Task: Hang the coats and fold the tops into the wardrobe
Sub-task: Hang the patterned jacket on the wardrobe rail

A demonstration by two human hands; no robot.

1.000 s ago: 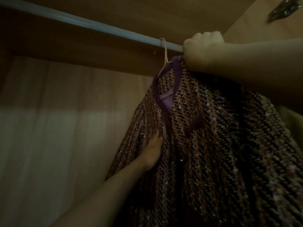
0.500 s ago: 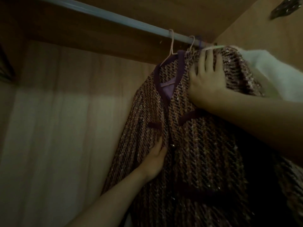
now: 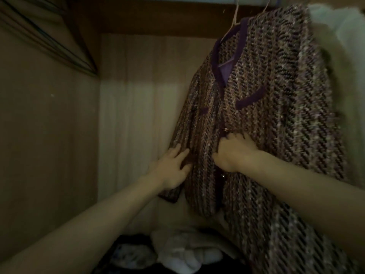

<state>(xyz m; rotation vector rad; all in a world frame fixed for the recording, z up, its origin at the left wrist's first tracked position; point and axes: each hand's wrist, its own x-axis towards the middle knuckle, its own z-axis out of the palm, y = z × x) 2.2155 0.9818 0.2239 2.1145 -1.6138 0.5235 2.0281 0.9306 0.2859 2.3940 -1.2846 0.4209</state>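
Tweed coat (image 3: 276, 99) hangs on hanger (image 3: 235, 18). Left hand (image 3: 171, 171) rests spread on it; right hand (image 3: 235, 153) pinches front edge. Judged: straightening; next, release.

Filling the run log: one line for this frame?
coat: on hanger | left hand: flat on front | right hand: gripping front edge | pile: below
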